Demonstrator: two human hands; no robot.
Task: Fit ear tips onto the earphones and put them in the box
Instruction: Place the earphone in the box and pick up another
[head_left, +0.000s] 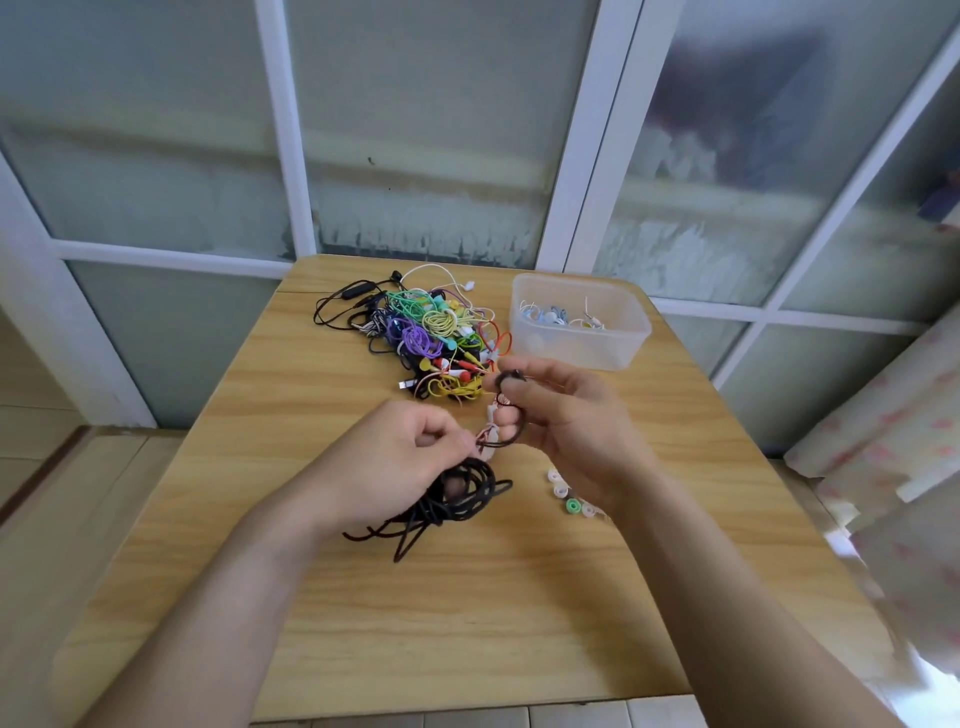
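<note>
Table (363, 597): pale wood top, its left and right edges angling in toward the window; the widest bare stretch lies near the person, below both forearms.
Earphone pile (436, 338): a many-coloured tangle at the far middle, just left of the box, so a wide sweep could snag it.
Box (579, 322): clear plastic, open-topped, far right, a few pale earphones already inside; it sits near the table's far right corner.
Left hand (400, 462): fingers curled, gripping the coiled black cable (457, 499), whose loose loops trail onto the table.
Right hand (561, 415): fingers curled, pinching the black earbud (511, 376) end of that cable above the table.
Ear tips (569, 496): small white ones and a green one, loose on the table just under the right wrist.
Risk: I judge the wrist could brush the tips toward the right edge; the hanging loops may catch the pile.
</note>
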